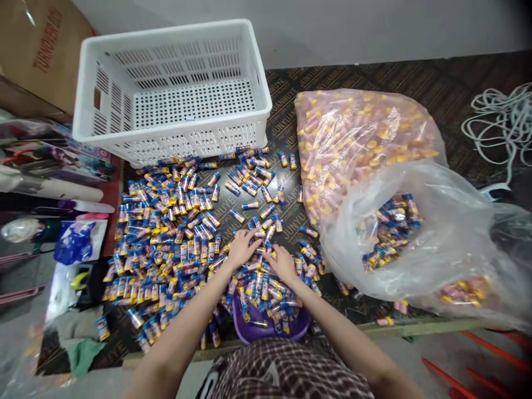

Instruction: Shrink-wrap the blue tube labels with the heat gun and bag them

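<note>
Many small tubes with blue and yellow ends lie heaped on the dark printed board. A purple basin, filled with more of these tubes, sits at the board's front edge against my body. My left hand rests on tubes just beyond the basin, its fingers reaching right. Close to its right, my right hand touches tubes at the basin's far side, fingers pointing up and left. The fingers of both hands are partly bent among the tubes, and whether they grip any is too small to tell.
A white slotted crate stands behind the heap. To the right are a clear bag of pink and yellow tubes and an open plastic bag with blue-capped tubes. White cord lies far right; a cardboard box stands back left.
</note>
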`<state>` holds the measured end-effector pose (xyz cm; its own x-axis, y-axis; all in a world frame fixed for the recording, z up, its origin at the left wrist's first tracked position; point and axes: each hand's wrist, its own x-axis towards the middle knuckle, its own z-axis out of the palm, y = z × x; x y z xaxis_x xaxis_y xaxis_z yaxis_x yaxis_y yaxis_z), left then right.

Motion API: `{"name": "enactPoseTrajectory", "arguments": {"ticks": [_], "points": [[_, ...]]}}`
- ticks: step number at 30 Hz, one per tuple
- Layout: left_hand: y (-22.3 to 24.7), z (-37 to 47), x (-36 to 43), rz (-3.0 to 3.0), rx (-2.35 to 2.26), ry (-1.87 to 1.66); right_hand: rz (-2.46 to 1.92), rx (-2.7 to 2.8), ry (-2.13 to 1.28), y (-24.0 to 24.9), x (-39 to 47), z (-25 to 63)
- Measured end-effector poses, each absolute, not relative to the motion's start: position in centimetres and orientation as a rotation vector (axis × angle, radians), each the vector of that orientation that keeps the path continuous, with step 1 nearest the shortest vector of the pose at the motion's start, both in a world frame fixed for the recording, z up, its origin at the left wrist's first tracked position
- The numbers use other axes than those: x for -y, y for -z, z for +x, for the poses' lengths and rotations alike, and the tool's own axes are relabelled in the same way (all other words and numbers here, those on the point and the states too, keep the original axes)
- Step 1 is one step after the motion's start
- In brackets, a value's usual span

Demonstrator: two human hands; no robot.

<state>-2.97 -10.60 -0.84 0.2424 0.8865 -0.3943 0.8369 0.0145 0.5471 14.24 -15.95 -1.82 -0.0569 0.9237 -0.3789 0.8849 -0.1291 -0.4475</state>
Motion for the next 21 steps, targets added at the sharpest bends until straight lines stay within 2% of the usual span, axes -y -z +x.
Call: {"name": "enactPoseTrajectory", "arguments": {"ticks": [10, 13, 16, 19, 21], "points": [[-0.6, -0.7, 17.3, 1.925, -1.418, 0.017, -1.64, 2.31, -0.936, -4.0, 26.8, 14.5], [-1.4, -0.1, 18.7, 1.942, -1.403, 0.025, -1.816, 2.033, -0.877, -5.0, 30.0, 17.5], [-2.0, 0.6, 20.3, 1.971, -1.385, 0.032, -2.193, 1.304, -1.267, -4.2, 32.9, 20.3], [-2.5, 1.3, 21.8, 2.034, -1.379, 0.017, -2.171, 0.814, -1.754, -2.4, 34.8, 21.1], [-2.8, 1.7, 22.7, 2.06, -1.393, 0.004, -2.113, 0.725, -1.846, -1.5, 35.4, 20.7]]}}
